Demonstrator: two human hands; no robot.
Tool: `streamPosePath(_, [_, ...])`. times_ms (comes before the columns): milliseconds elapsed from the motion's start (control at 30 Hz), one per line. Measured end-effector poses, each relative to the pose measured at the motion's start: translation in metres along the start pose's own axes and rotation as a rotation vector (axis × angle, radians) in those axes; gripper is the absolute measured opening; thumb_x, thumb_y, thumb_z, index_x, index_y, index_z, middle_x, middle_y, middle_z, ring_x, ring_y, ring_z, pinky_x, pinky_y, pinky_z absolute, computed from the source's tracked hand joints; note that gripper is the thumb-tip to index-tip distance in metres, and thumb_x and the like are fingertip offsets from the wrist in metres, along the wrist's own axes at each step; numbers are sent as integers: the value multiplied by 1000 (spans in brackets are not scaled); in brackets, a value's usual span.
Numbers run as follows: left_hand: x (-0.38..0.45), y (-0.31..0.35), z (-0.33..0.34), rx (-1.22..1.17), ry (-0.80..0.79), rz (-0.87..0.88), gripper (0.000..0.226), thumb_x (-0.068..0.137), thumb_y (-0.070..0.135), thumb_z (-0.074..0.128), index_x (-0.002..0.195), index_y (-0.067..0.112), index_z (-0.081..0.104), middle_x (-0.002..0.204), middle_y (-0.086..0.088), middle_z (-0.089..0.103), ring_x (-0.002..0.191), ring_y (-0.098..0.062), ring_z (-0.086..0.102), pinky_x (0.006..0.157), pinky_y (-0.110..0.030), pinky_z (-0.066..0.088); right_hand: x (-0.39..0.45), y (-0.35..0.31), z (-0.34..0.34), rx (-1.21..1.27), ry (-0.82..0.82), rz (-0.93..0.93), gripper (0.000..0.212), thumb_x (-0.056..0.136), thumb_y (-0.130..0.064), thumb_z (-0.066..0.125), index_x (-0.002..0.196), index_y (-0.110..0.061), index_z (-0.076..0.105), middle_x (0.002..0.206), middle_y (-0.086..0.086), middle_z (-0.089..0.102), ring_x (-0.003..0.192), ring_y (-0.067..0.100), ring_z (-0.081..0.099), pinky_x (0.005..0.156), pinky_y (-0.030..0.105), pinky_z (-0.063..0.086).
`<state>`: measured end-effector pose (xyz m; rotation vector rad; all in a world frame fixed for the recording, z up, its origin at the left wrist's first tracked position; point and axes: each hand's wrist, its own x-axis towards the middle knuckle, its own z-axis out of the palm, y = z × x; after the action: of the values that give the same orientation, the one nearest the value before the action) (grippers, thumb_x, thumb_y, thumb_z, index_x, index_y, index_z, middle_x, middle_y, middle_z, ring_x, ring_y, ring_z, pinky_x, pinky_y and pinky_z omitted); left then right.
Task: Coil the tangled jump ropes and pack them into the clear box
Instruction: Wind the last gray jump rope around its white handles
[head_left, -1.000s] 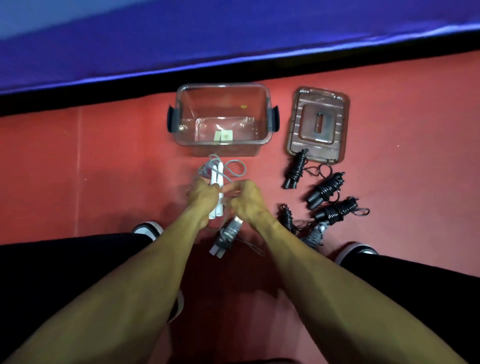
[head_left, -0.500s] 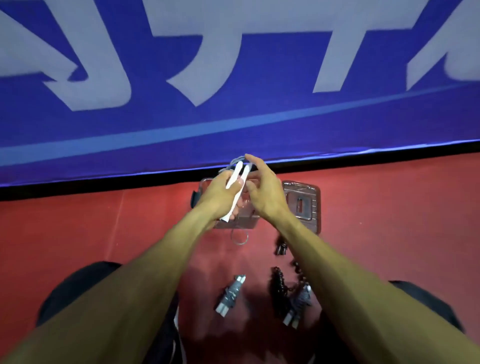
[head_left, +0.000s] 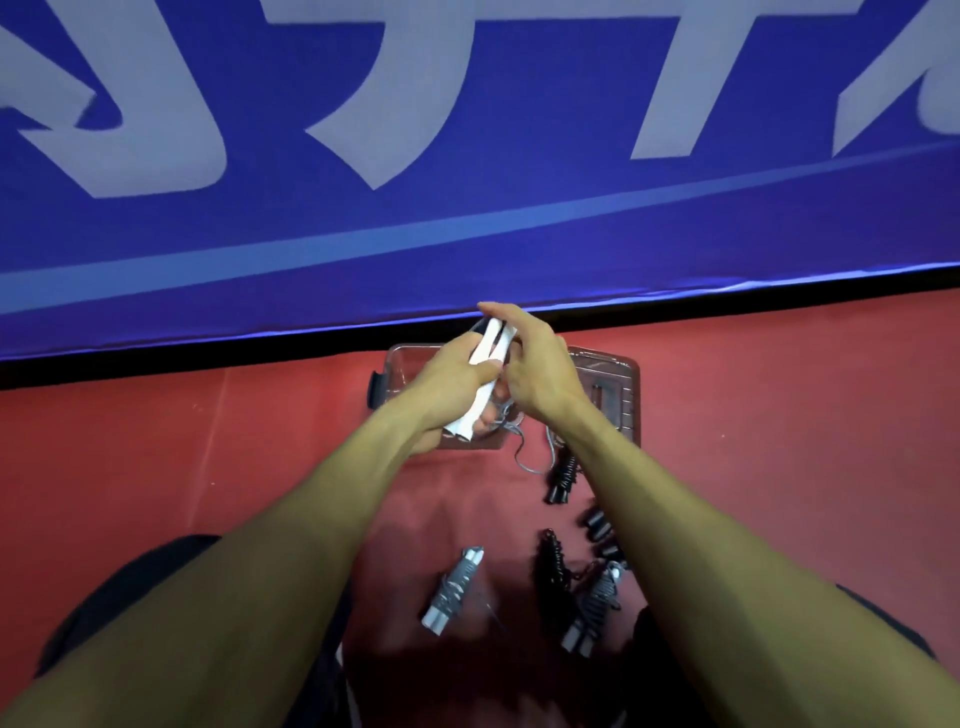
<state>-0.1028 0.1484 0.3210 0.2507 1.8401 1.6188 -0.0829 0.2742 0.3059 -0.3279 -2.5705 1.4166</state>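
Head view: the left hand (head_left: 452, 376) grips the two white handles (head_left: 480, 376) of a jump rope, raised over the clear box (head_left: 382, 389) on the red floor (head_left: 208, 441). The right hand (head_left: 535, 371) touches the handles' top, fingers loosely bent; its grip is unclear. Grey cord (head_left: 522, 457) dangles below. Wound ropes (head_left: 454, 590) lie nearer the person; the lid (head_left: 621, 395) sits right of the box.

— What are the hands doing?
— The left hand (head_left: 452, 376) grips two white handles (head_left: 480, 374) above the clear box (head_left: 382, 387); the right hand (head_left: 535, 374) is at their upper ends, rope (head_left: 522, 452) dangling below.
— And on the red floor (head_left: 208, 441)?
— A wound grey rope (head_left: 454, 590) near the knees, black bundles (head_left: 561, 478) rightward, the lid (head_left: 618, 395) beside the box.
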Motion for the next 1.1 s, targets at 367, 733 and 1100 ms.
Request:
streamPosePath(367, [8,19,-14,-106,-74,-2,43,109,33,35,124,-2,54,62,-4,48,44,-13,28,42,-18,21,22,1,-27,-156,10,-27,45,96,-16,40,135,-30,58,87,-10,71,74,5,67,72,26,50])
streamPosePath(733, [-5,31,-30,-172,-176,-27,36,108,23,33,98,2,61,61,-6,46,43,-15,31,44,-25,19,27,-11,-23,-101,94,-120,45,97,-3,47,133,-26,64,103,0,53,95,9,54,84,22,41])
streamPosePath(1100, [-6,39,-29,-129,-73,30,57,108,44,30,116,-4,60,64,-8,45,45,-16,29,43,-22,24,21,-29,-15,402,-20,22,38,105,-1,36,133,-12,59,64,-17,49,53,-4,48,59,10,39])
